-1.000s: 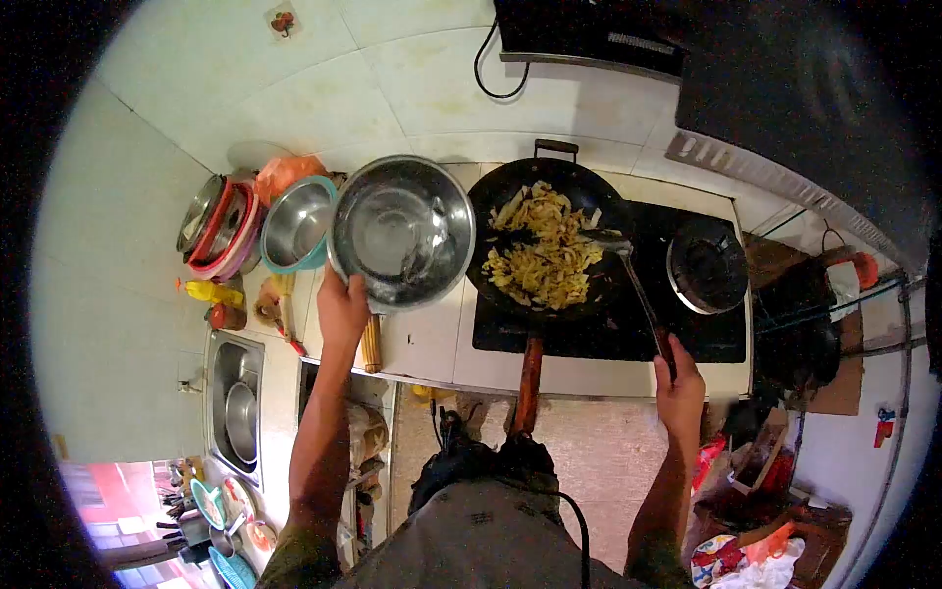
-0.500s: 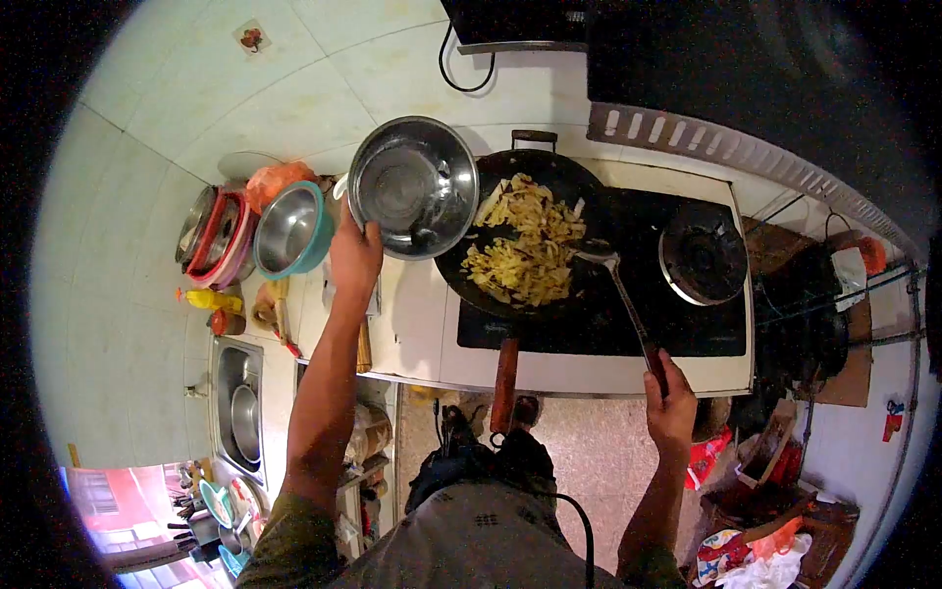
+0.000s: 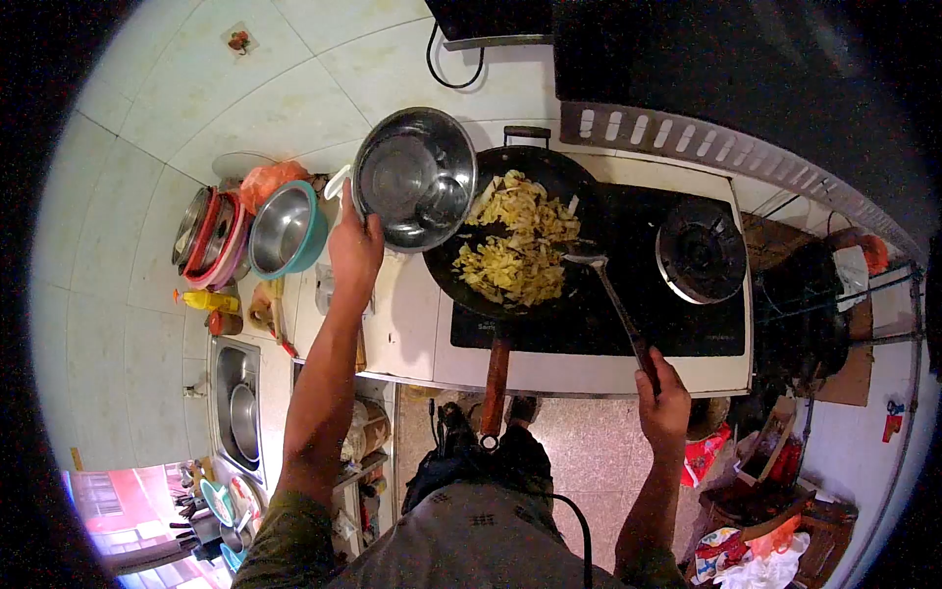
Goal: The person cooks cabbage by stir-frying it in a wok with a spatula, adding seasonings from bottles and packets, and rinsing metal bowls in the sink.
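Observation:
A shiny metal bowl [image 3: 397, 182] is gripped at its lower left rim by my left hand [image 3: 356, 253]; it is tilted, with its inside showing, beside the wok. My right hand [image 3: 664, 398] is closed around the dark handle of a metal spatula [image 3: 616, 302]. The spatula's head touches the right edge of the chopped, yellowish food [image 3: 518, 240]. That food lies in a black wok [image 3: 446, 263] on the left side of the stove, its wooden handle [image 3: 497, 378] pointing toward my body.
Right of the wok is a second burner [image 3: 701, 251] on the black stove [image 3: 628, 336]. A teal-rimmed bowl [image 3: 285, 231], stacked basins [image 3: 211, 240] and a yellow bottle [image 3: 211, 300] stand left. The sink [image 3: 235, 402] is lower left; the range hood [image 3: 726, 88] hangs upper right.
The metal bowl and my left hand have moved up, closer to the wall, and the bowl overlaps the wok's left edge. The wok and spatula appear farther left as the view shifted.

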A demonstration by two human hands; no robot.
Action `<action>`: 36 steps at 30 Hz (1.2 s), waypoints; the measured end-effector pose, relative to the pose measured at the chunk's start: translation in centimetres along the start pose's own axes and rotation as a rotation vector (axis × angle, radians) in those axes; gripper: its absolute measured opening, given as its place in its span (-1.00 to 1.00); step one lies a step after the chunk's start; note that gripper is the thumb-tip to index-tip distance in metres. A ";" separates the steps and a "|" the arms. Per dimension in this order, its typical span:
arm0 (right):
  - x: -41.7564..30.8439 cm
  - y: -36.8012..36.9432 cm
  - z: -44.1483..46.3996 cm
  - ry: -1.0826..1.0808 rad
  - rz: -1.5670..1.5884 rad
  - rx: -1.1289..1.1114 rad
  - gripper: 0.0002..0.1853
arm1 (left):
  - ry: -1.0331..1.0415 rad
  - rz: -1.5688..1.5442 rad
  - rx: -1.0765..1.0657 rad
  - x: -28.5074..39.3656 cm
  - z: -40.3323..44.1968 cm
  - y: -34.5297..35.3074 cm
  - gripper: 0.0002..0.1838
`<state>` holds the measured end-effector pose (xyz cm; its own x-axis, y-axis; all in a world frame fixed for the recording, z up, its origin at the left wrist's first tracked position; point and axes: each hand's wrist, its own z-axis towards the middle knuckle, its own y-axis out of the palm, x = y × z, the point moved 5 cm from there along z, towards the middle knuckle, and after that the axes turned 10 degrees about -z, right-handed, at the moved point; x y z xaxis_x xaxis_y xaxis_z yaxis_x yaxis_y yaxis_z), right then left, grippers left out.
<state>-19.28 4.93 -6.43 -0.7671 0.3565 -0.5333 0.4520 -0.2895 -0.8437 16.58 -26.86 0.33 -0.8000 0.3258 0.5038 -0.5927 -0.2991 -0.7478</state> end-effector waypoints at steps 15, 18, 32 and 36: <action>0.3 0.4 0.1 0.041 -0.005 -0.049 -0.58 | -0.031 0.029 -0.002 0.5 0.6 0.5 -0.25; 0.1 0.3 0.2 0.039 0.005 -0.053 -0.57 | -0.038 0.013 -0.005 0.3 0.5 0.6 -0.25; -5.6 -0.4 1.6 -0.131 -0.054 -0.250 -0.63 | -0.788 -1.048 0.062 -9.1 -6.9 -2.6 -0.85; -7.8 5.2 6.2 -0.127 -0.205 -0.077 -0.63 | -0.840 -0.952 0.204 -13.3 -13.7 -9.2 -0.86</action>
<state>-13.72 -4.84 -6.31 -0.8955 0.2845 -0.3423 0.3104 -0.1520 -0.9384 33.95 -16.10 -5.37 0.1756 -0.1541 0.9723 -0.9036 -0.4173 0.0970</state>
